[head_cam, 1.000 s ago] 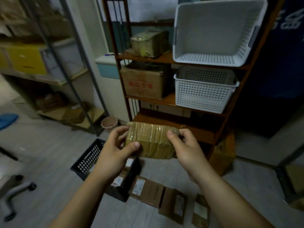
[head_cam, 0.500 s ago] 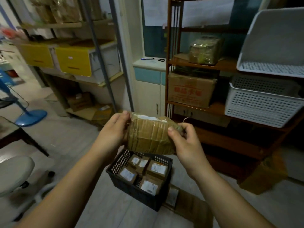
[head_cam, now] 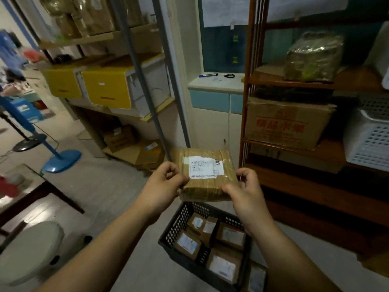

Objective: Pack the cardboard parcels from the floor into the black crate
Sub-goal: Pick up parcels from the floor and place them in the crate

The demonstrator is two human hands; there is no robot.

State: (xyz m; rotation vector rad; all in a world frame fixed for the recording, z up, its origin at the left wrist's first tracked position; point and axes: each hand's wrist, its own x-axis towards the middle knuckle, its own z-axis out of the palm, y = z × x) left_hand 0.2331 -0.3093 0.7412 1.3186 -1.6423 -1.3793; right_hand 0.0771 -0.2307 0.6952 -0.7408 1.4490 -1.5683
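Both hands pinch one taped parcel (head_cam: 207, 175) at mid-frame, label up: the left hand (head_cam: 166, 184) on its left edge, the right hand (head_cam: 244, 190) on its near right corner. Below it, the crate (head_cam: 179, 226) holds several parcels.

On the parcel (head_cam: 202, 188), the label print is too small to be read. The crate (head_cam: 171, 232) is partly hidden by the right forearm (head_cam: 280, 247) and cut by the bottom edge. The basket (head_cam: 368, 144) is cut off at the right edge.
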